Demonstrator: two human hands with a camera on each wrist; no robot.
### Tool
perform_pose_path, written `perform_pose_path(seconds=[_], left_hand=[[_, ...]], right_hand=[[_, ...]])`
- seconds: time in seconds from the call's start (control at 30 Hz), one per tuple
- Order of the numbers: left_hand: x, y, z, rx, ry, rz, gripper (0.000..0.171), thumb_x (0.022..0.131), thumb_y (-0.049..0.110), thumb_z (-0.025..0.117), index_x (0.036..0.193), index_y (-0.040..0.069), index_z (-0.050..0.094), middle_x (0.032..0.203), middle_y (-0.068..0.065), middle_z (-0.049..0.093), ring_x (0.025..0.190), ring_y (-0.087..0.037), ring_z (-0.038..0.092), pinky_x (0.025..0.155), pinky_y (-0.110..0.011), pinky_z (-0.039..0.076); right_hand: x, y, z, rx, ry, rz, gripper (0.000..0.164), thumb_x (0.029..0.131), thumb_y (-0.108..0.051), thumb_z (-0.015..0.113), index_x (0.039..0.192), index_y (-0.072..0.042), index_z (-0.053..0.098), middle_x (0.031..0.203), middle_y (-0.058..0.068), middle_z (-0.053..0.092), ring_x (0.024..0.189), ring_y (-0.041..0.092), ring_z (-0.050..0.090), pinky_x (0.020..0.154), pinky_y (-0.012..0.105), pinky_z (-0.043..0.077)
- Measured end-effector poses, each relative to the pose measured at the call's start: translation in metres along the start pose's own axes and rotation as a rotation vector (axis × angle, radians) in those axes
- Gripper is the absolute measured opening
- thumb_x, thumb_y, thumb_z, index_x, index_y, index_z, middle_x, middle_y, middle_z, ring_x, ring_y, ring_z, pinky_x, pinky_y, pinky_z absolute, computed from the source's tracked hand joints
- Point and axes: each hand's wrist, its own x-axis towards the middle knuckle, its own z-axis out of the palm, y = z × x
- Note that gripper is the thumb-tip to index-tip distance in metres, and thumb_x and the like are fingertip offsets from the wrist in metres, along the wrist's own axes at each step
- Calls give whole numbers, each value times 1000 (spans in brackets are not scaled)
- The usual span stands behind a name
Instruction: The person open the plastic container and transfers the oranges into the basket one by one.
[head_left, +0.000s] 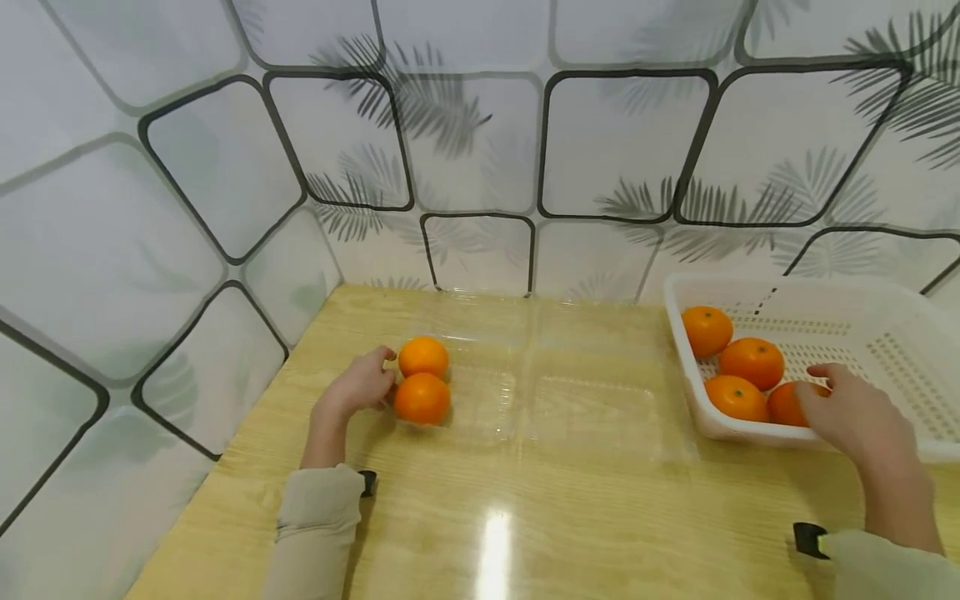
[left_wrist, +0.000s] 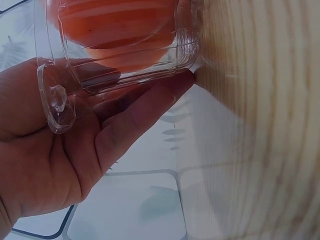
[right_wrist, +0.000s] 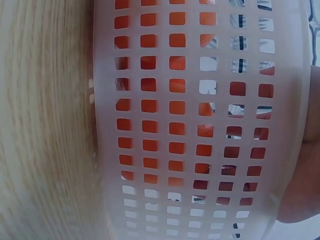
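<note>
My left hand (head_left: 358, 385) rests against the left side of a clear plastic clamshell box (head_left: 480, 400) lying unfolded on the table. In the left wrist view, its fairly straight fingers (left_wrist: 135, 115) touch the box wall, and a rim tab overlaps the palm. Two oranges, a far one (head_left: 423, 357) and a near one (head_left: 422, 398), sit in the box's left end. On the right, my right hand (head_left: 862, 417) reaches into a white basket (head_left: 678, 367) and grips an orange (head_left: 786, 404) in its front part. The basket wall hides most of those fingers in the right wrist view.
Several oranges lie in the basket's left part, one orange (head_left: 707, 331) by its side wall. The box's other half (head_left: 600, 408) lies flat toward the basket. A patterned wall covering (head_left: 480, 142) stands behind the wooden table (head_left: 570, 517) and along its left.
</note>
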Motion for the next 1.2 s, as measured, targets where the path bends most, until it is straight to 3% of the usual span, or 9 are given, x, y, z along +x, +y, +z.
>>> perform_pose_path(seconds=[0.27,0.5,0.7,0.87,1.03,1.1,1.2], left_hand=[[-7,-6,6,-8,-9,-10,44,99,5,39,139,-11,37,104,-23,66,77,-23,67,64,-35,56],[-9,-9,4,6,-5,-2,45,99,5,36,140,-12,34,104,-25,66,79,-24,67,64,-36,56],[-2,2,5,18,-10,12,45,99,6,36,140,-12,34,102,-23,66,79,-25,66,64,-34,55],[0,4,3,16,-13,9,45,100,6,36,141,-12,33,103,-23,65,79,-24,65,65,-34,55],[0,1,2,28,-30,6,45,100,6,35,142,-12,33,106,-24,64,78,-23,64,64,-32,53],[-1,1,2,34,-33,8,46,100,6,35,142,-12,32,107,-24,64,79,-23,64,64,-31,52],[-1,1,3,33,-34,10,46,100,6,35,142,-12,33,107,-24,65,80,-24,64,63,-30,51]], right_hand=[[-2,1,3,56,65,-66,56,99,-22,30,143,13,33,134,46,38,105,62,45,74,64,43],[-5,-3,4,149,160,-142,53,93,-4,26,141,14,37,132,47,40,99,59,48,64,46,41],[-9,2,-4,183,220,-120,51,95,-5,26,140,13,39,133,45,42,111,64,40,79,62,40],[-10,-1,-6,236,242,-82,53,92,-2,26,142,12,39,133,43,44,117,61,40,87,66,38],[-12,-4,-6,301,314,-19,58,89,3,27,145,9,39,134,38,49,119,54,47,80,42,45],[-12,-5,-6,311,355,5,57,90,2,27,146,7,40,136,34,51,117,43,54,74,28,40],[-12,-6,-5,328,385,7,55,94,-2,27,147,3,41,138,30,52,116,37,55,72,19,36]])
